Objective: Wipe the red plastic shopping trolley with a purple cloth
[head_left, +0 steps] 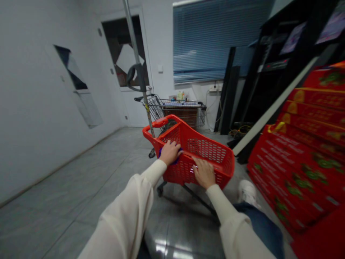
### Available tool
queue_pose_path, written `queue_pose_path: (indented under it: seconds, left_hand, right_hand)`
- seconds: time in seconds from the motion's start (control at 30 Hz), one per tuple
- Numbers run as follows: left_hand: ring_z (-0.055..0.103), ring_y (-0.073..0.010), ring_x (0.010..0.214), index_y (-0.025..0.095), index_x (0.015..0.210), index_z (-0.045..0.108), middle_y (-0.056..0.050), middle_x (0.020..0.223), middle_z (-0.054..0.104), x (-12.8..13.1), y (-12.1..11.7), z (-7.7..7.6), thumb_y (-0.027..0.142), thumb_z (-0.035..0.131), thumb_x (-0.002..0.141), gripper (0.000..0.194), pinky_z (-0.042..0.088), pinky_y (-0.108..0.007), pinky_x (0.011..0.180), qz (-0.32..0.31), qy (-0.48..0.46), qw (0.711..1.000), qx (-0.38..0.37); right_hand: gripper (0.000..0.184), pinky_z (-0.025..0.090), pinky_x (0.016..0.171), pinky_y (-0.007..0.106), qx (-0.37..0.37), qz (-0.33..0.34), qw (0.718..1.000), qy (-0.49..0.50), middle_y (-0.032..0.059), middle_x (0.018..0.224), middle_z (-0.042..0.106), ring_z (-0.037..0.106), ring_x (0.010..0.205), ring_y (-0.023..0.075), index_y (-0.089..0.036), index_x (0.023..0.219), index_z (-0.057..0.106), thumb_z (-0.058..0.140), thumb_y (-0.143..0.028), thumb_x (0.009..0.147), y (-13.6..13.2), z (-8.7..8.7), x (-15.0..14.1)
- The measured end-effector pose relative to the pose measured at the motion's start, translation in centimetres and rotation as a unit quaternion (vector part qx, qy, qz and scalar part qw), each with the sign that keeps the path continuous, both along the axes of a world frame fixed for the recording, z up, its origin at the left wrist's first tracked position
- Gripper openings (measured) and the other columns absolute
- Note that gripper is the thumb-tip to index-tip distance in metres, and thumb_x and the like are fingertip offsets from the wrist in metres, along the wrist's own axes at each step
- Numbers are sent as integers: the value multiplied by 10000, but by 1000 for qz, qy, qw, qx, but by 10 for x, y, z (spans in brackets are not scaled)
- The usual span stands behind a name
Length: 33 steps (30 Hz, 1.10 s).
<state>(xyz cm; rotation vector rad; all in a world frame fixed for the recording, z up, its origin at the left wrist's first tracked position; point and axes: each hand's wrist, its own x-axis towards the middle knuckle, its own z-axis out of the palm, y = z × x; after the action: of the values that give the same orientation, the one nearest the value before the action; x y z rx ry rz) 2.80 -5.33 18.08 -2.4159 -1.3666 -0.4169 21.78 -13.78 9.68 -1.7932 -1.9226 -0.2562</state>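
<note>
A red plastic shopping cart [195, 154] with a perforated basket stands on wheels right in front of me. My left hand [169, 153] curls over the near left part of its rim, with a blue object [161, 152] partly hidden under the palm. My right hand [204, 173] grips the near rim further right, fingers over the red mesh. Both sleeves are cream-coloured. The cart's interior is mostly hidden from this angle, and a dark item shows near its far end.
A wire shopping cart [172, 108] stands beyond the red one, by the wall. A metal pole [137, 61] rises behind the cart. Red printed cartons [302, 151] are stacked close on the right, with black display stands [269, 72] behind them. The floor is grey tile.
</note>
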Motion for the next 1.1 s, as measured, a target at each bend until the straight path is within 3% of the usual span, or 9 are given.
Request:
queue_pose_path:
  seconds: [0.1, 0.2, 0.4, 0.5, 0.6, 0.67, 0.93, 1.0, 1.1]
  left_hand:
    - [494, -295, 1064, 184, 1025, 694, -137, 1041, 635, -20, 14, 19, 440, 494, 962, 331, 398, -411, 889, 64, -9, 998, 4]
    - [481, -307, 1094, 176, 1035, 699, -147, 1051, 639, -26, 14, 21, 406, 474, 973, 328, 399, -422, 891, 113, -42, 993, 16]
    - [475, -296, 1102, 197, 1008, 708, -128, 1046, 649, 20, -10, -9, 445, 490, 963, 333, 415, -399, 860, 46, -48, 998, -14]
    - [502, -273, 1070, 202, 1008, 711, -119, 1043, 664, 13, -3, -1, 436, 497, 958, 320, 412, -386, 866, 14, -17, 999, -27]
    - [514, -278, 1084, 196, 1003, 718, -125, 1055, 675, -10, 13, 16, 404, 519, 943, 293, 388, -414, 919, 48, -4, 999, -7]
    - [525, -280, 1081, 192, 998, 723, -125, 1039, 681, -18, 18, 19, 387, 521, 942, 287, 354, -452, 979, 71, -16, 997, 18]
    - [565, -258, 996, 153, 988, 722, -137, 979, 668, 28, -5, -21, 420, 481, 970, 359, 421, -387, 860, 41, -53, 998, 4]
    - [571, -250, 995, 165, 998, 718, -129, 996, 670, 23, -3, -18, 427, 490, 966, 349, 428, -376, 861, 21, -39, 999, -1]
    - [590, -242, 969, 164, 989, 725, -135, 991, 679, -3, 12, 2, 428, 479, 969, 362, 436, -374, 871, 18, -17, 1000, -14]
  right_hand:
    - [460, 321, 970, 364, -4, 12, 1000, -10, 64, 1325, 644, 545, 1170, 214, -253, 1436, 497, 441, -290, 981, -2, -1, 3]
    - [462, 327, 965, 381, 0, -3, 1000, -15, 74, 1321, 646, 549, 1158, 228, -246, 1437, 503, 433, -298, 983, -2, -2, -1]
    - [538, 318, 1017, 412, 16, -9, 999, -33, 90, 1443, 558, 514, 1223, 255, -246, 1499, 433, 433, -272, 962, -3, -7, -6]
    - [564, 319, 1033, 422, 15, -9, 999, -43, 82, 1488, 516, 494, 1259, 259, -267, 1514, 409, 432, -264, 951, -4, -9, -3]
    - [561, 325, 1034, 433, 14, -10, 999, -46, 82, 1484, 523, 489, 1265, 259, -270, 1514, 410, 411, -263, 953, -4, -10, -5]
    - [555, 324, 1034, 444, 16, -13, 999, -43, 90, 1477, 529, 488, 1263, 262, -261, 1511, 417, 405, -273, 956, -3, -11, -11]
    - [529, 307, 1051, 442, 32, -27, 999, -21, 88, 1463, 545, 485, 1264, 263, -242, 1480, 464, 417, -282, 955, -2, -14, -20]
    - [530, 307, 1052, 442, 29, -25, 999, -26, 92, 1462, 545, 488, 1264, 260, -247, 1481, 464, 411, -267, 953, -4, -14, -15]
    - [528, 317, 1046, 431, 23, -17, 999, -38, 90, 1467, 539, 498, 1266, 253, -246, 1486, 455, 403, -257, 961, -6, -16, -10]
